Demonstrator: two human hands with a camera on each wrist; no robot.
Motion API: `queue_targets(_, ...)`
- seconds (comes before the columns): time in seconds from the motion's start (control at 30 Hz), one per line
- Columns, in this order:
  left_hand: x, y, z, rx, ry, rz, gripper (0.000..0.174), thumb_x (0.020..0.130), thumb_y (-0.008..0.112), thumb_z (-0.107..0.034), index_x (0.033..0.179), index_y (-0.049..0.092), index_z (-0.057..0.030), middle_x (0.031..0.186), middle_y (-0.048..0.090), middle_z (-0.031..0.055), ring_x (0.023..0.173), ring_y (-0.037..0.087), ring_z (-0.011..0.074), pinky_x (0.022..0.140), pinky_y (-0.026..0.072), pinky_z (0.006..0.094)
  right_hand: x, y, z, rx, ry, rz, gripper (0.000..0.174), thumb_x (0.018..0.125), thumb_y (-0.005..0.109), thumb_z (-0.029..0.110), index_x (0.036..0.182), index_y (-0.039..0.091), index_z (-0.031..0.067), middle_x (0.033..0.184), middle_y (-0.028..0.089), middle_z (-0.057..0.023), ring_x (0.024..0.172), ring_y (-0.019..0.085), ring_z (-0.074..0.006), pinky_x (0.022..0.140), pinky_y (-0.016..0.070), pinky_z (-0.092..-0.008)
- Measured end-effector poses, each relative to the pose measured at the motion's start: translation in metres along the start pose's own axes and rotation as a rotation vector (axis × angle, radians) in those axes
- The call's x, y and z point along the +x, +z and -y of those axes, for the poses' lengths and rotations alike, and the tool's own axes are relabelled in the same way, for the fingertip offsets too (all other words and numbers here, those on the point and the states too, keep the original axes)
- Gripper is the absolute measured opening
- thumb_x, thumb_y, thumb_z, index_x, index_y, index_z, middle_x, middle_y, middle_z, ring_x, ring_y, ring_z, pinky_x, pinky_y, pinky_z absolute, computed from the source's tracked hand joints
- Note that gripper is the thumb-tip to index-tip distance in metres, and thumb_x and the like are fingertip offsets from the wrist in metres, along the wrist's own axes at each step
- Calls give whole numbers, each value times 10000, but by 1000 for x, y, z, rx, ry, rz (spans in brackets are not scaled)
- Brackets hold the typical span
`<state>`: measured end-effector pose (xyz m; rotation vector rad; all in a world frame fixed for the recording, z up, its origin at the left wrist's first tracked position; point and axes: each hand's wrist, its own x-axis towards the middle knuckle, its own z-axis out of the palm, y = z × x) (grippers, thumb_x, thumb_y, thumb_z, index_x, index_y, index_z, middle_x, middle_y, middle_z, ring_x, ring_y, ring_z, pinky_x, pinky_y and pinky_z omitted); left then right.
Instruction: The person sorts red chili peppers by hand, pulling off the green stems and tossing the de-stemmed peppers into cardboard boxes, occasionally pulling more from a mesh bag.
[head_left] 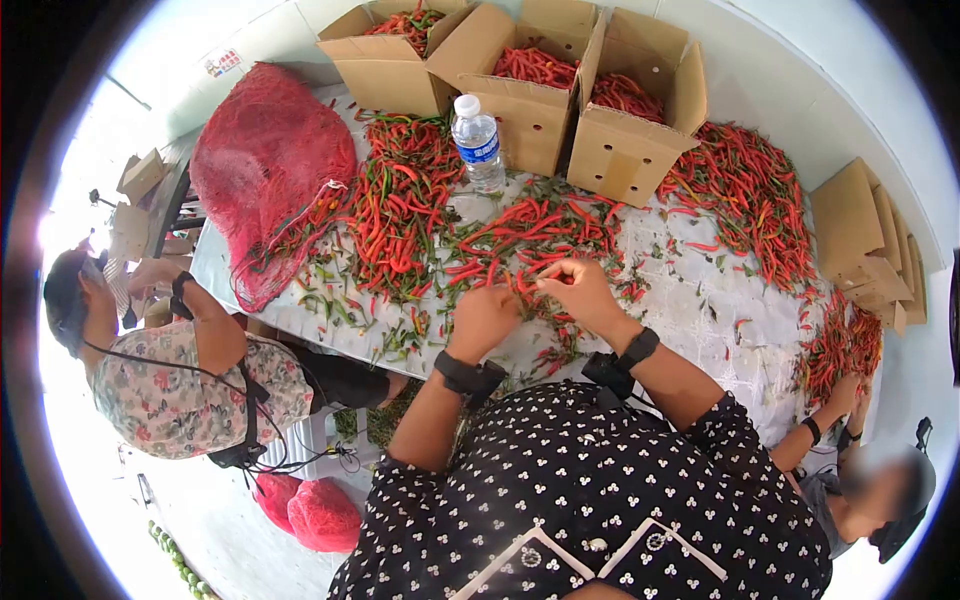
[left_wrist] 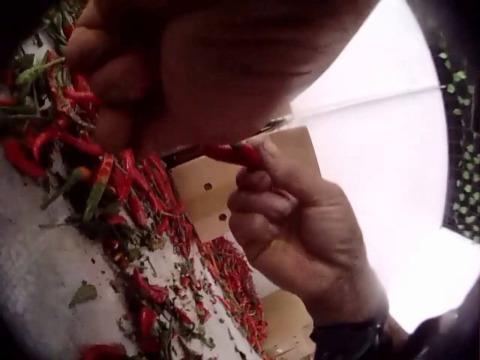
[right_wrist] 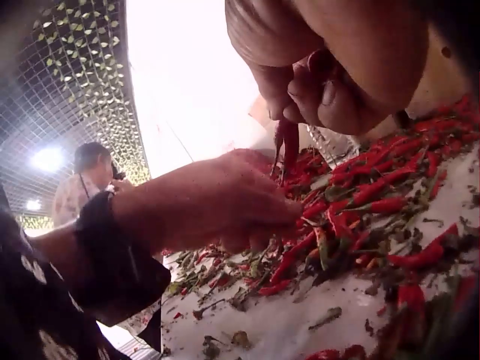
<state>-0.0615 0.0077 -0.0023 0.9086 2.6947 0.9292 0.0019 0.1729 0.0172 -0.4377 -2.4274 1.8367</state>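
My right hand (head_left: 582,298) pinches a red chili pepper (left_wrist: 238,155) between thumb and fingers, above the front of the middle heap of chilies (head_left: 545,232). In the right wrist view the chili hangs down from the bent fingers. Close on its left is my left hand (head_left: 485,322), low over the same heap with its fingers bent inward. Its fingertips are hidden in its own wrist view, and I cannot tell whether they hold anything. Loose stems and green bits (head_left: 405,335) lie scattered around the left hand.
Cardboard boxes of chilies (head_left: 630,160) line the back, with a water bottle (head_left: 478,145) before them. A red mesh sack (head_left: 270,160) lies at left, more chili heaps (head_left: 400,200) on the white-covered table (head_left: 690,320). One person (head_left: 190,370) is at left, another (head_left: 860,490) at right.
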Motion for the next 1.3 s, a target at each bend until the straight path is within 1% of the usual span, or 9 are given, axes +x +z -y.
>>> queue_targets(0.23, 4, 2, -8, -243, 237, -52, 126, 717, 627, -105, 811, 612, -21, 736, 580, 143, 657, 572, 301, 574, 439, 372, 7, -2, -31, 25, 103, 30, 192, 723, 666, 197, 799, 645, 22, 607, 582, -31, 545, 477, -73, 514, 402, -263)
queue_targets(0.5, 7, 15, -18, -91, 102, -74, 93, 722, 570, -105, 711, 555, -13, 746, 570, 175, 634, 569, 343, 552, 445, 423, -2, 4, -3, -198, -178, -117, 144, 709, 649, 144, 756, 626, 10, 624, 596, -134, 525, 551, -212, 515, 421, -309)
queue_targets(0.73, 14, 12, -37, 315, 195, -83, 73, 693, 576, -104, 679, 560, -34, 715, 572, 159, 626, 586, 310, 544, 465, 413, 0, 2, -16, -139, -148, -138, 120, 711, 640, 113, 766, 627, 6, 619, 593, -135, 511, 544, -201, 505, 417, -313)
queue_targets(0.83, 22, 18, -12, 159, 197, -22, 127, 701, 598, -149, 648, 566, -39, 698, 579, 134, 611, 583, 298, 538, 463, 392, 2, -6, -11, -100, -233, -172, 141, 738, 644, 135, 761, 628, -3, 592, 593, -88, 506, 530, -158, 490, 406, -283)
queue_targets(0.93, 24, 10, 9, -121, 42, 85, 193, 708, 623, -213, 635, 573, -41, 665, 581, 118, 612, 573, 292, 546, 452, 387, 9, -32, -9, 316, 28, -97, 144, 796, 615, 156, 765, 605, 16, 563, 527, -13, 478, 458, -98, 445, 343, -242)
queue_targets(1.0, 19, 4, -1, -150, 68, 196, 225, 711, 637, -256, 644, 585, -48, 630, 575, 123, 628, 566, 299, 567, 442, 392, 10, -54, -14, 1008, 260, 153, 132, 847, 567, 165, 767, 560, 60, 561, 413, 41, 459, 365, -59, 420, 263, -214)
queue_targets(1.03, 18, 9, -4, -110, 198, 250, 207, 712, 640, -247, 685, 595, -47, 632, 572, 119, 630, 566, 293, 563, 439, 386, 9, -56, -17, 1066, 323, 101, 176, 880, 505, 190, 737, 508, 87, 555, 348, 35, 449, 287, -56, 412, 212, -219)
queue_targets(1.1, 15, 16, -15, -54, 394, 278, 175, 709, 638, -224, 790, 607, -71, 723, 563, 108, 685, 568, 301, 585, 445, 400, 5, -60, -34, 1184, 337, 166, 210, 886, 487, 217, 720, 499, 89, 552, 354, 29, 446, 285, -58, 410, 218, -216)
queue_targets(1.3, 15, 38, -22, 178, 377, 385, 283, 681, 647, -200, 934, 587, -91, 880, 532, 137, 753, 573, 337, 655, 464, 429, -5, -55, -59, 1348, 545, 122, 314, 877, 492, 327, 663, 443, 103, 560, 387, -15, 483, 350, -114, 414, 254, -242)
